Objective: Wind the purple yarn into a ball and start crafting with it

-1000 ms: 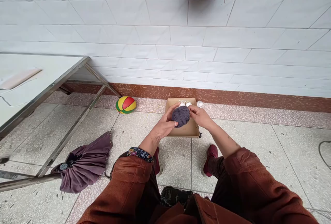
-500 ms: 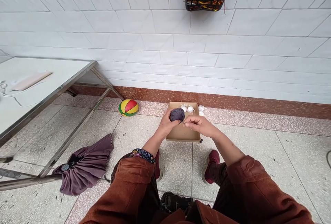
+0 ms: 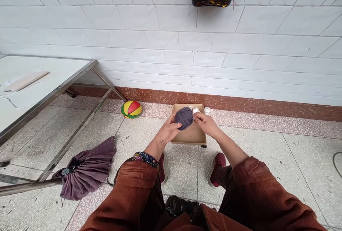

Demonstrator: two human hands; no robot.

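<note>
- Head view: the fingers of the left hand (image 3: 169, 130) curl round a dark purple-grey, rounded ball of yarn (image 3: 184, 118), thumb on its near side; a light, cupped grip should suit, since hard squeezing could flatten the windings.
- The fingers of the right hand (image 3: 207, 124) are narrow, pinched together at the ball's right edge; I cannot tell whether a strand lies between them. Any strand is probably best drawn with even, gentle tension.
- Both hands work over a shallow, open, rectangular brown cardboard box (image 3: 188, 137) on the speckled stone floor (image 3: 181, 168); working above it should catch a dropped ball.
- Small white yarn balls (image 3: 196, 110) lie at the box's far end, partly hidden, and at least 1 more small white ball (image 3: 207, 110) sits just outside; loose ends there could tangle, so low dips seem unwise.
</note>
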